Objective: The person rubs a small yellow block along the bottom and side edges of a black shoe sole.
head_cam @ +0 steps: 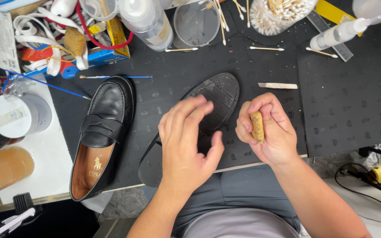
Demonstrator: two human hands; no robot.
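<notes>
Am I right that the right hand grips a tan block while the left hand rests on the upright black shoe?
Not quite. In the head view the left hand rests on the sole-up shoe, not the upright loafer. The right hand does grip the tan block.

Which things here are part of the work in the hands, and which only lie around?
In use:
- left hand on upturned shoe sole
- right hand gripping tan block

Lying about:
- upright black loafer
- cotton swabs
- squeeze bottle
- white tape roll

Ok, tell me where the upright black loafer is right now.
In the head view the black loafer sits upright on the black mat, left of the left hand, which rests on the sole-up shoe, and right of a white tub.
</notes>
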